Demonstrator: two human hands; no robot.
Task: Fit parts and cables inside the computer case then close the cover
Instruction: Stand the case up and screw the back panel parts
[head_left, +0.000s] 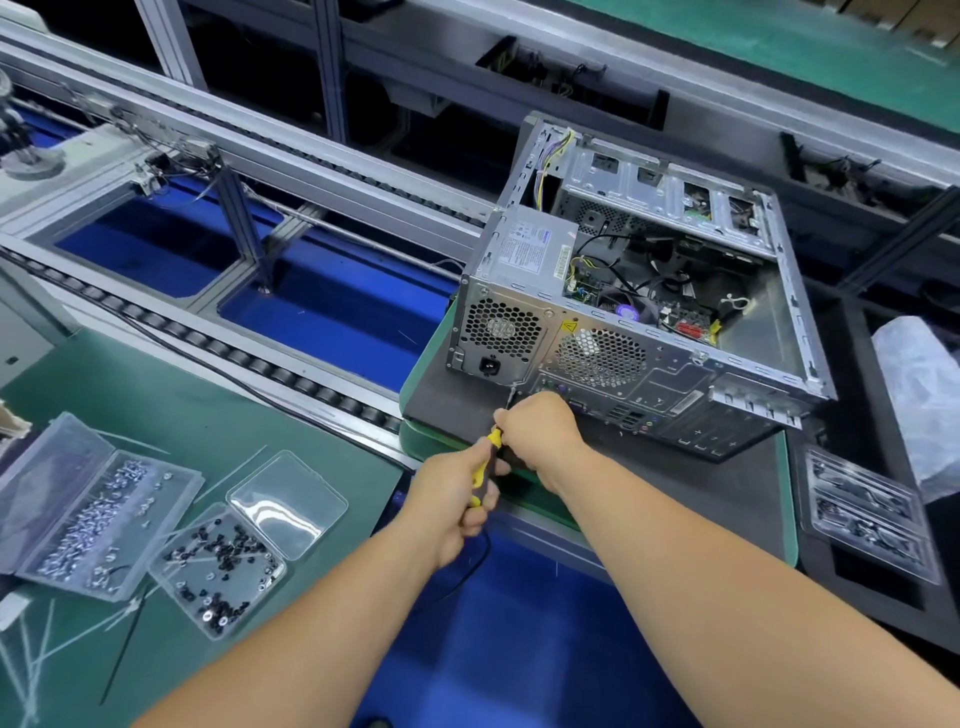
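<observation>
Computer case (644, 291) (cover off) just beyond both hands (540, 431), each gripping the screwdriver (485, 462).

Open computer case (649, 291) lying on its side on a dark mat (675, 493), cover off, cables showing. Left hand (457, 493) gripping a yellow-handled screwdriver (485, 462), right hand (540, 431) steadying its shaft, tip at the case's rear panel. Screw trays (104, 509) left on the green counter (156, 395)

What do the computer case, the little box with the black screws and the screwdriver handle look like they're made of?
Computer case: bare sheet metal, dull silver-grey, with punched vent holes and folded edges; likely steel.
Box of black screws: clear, glossy thin plastic; its contents show through and the open lid glints.
Screwdriver handle: yellow and black, probably moulded plastic or rubber; the left hand hides much of it.
</observation>
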